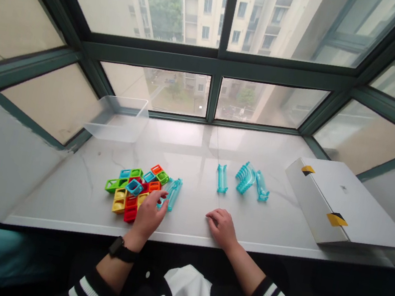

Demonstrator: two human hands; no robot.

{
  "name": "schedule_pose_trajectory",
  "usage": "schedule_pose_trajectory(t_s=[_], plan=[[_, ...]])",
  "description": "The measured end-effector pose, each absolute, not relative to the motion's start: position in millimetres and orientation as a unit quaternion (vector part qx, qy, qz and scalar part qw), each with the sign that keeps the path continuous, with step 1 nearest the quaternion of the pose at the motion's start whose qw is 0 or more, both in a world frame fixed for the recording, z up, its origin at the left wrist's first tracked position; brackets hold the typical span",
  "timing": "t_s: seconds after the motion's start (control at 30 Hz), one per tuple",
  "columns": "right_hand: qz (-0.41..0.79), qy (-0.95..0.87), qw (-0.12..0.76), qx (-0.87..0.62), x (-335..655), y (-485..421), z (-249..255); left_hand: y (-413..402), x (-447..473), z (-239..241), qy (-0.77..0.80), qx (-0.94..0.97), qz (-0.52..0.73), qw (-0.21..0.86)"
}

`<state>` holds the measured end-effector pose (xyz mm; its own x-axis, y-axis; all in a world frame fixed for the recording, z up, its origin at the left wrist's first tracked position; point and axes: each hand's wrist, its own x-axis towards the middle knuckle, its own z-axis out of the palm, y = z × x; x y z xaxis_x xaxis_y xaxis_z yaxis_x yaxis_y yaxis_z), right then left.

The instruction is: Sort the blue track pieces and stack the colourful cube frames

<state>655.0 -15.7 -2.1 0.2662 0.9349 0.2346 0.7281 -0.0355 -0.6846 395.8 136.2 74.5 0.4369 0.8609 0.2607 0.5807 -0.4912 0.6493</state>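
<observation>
Head view: left hand (147, 216), grip apart, stretches beside a teal track (173, 194); right hand (221, 228) lies empty, grip apart.

1. My left hand (148, 218) lies palm-down, open, fingertips at a clear turquoise track piece (173, 194)
2. That piece lies just beside a flat cluster of hollow square blocks (133, 193) in red, yellow, green, orange and blue
3. My right hand (222, 228) rests open, near a straight turquoise track piece (222, 178)

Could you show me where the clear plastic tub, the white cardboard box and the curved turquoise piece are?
Clear plastic tub (116, 122), head view, on its front wall.
White cardboard box (347, 201), head view, on its top face.
Curved turquoise piece (246, 178), head view, on its middle.
</observation>
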Motion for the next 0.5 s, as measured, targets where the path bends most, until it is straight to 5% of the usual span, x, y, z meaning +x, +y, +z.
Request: schedule_pose_trajectory(t_s=[0.2,0.5], plan=[[0.141,-0.588,0.367,-0.707,654.5,-15.7,-2.3,153.6,395.6,81.7,0.518,0.841,0.091,0.128],[0.149,-0.586,0.365,-0.708,655.1,-16.2,-0.5,174.8,411.9,77.5,0.527,0.835,0.069,0.143]])
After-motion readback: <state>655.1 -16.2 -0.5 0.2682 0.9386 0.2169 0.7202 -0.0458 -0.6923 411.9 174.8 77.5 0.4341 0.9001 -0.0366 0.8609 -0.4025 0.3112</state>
